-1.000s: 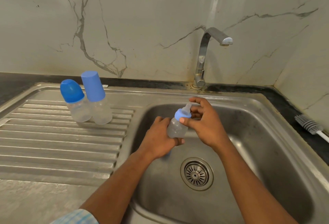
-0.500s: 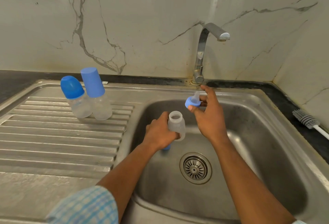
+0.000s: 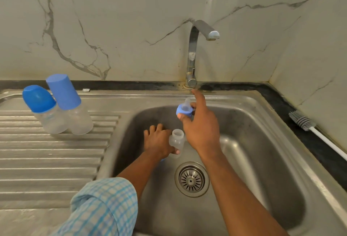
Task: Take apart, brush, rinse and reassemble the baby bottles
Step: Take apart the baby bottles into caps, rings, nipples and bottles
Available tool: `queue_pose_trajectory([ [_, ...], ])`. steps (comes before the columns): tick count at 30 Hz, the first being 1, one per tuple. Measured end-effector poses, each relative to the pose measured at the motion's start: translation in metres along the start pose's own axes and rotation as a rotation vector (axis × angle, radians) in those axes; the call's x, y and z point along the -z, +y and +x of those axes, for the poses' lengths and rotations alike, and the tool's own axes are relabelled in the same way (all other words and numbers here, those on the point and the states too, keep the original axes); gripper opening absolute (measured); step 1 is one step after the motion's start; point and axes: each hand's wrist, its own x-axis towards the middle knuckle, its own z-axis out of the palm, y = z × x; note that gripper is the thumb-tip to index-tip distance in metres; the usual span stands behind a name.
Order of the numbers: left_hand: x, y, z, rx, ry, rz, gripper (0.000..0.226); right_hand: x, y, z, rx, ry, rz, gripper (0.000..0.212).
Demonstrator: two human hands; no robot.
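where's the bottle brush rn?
Head view, far right: the bottle brush lies on the dark counter beside the sink, at its right rim, bristles toward the back corner.

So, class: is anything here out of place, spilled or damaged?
Nothing stands out. The open bottle and its teat ring are held apart over the sink, as the task requires; no spill or damage shows.

The brush (image 3: 302, 121) handle runs off the right edge; the left hand (image 3: 157, 142) hides most of a blue piece (image 3: 162, 160).
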Motion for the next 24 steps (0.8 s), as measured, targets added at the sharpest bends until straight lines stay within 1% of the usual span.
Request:
queue_pose_trajectory([
  [5, -0.006, 0.004, 0.001, -0.025, 0.017, 0.077, 0.072, -0.001, -0.002, -0.002, -0.005, 0.006, -0.018, 0.073],
  [9, -0.009, 0.003, 0.001, -0.002, 0.038, 0.094, 0.072, -0.003, -0.002, -0.003, -0.008, -0.014, -0.019, 0.074],
  [14, -0.010, 0.002, -0.002, 0.031, -0.002, 0.091, 0.076, -0.004, -0.001, -0.001, -0.022, -0.035, -0.016, 0.075],
  [19, -0.004, 0.001, -0.007, 0.061, -0.024, 0.058, 0.086, -0.006, -0.002, -0.003, -0.009, -0.046, -0.011, 0.076],
  [23, 0.006, 0.003, -0.015, 0.073, -0.123, 0.024, 0.111, -0.006, 0.003, -0.001, -0.001, -0.036, 0.002, 0.077],
  [24, 0.011, 0.003, -0.019, 0.085, -0.137, 0.007, 0.114, -0.006, 0.004, -0.001, -0.004, -0.034, 0.007, 0.077],
])
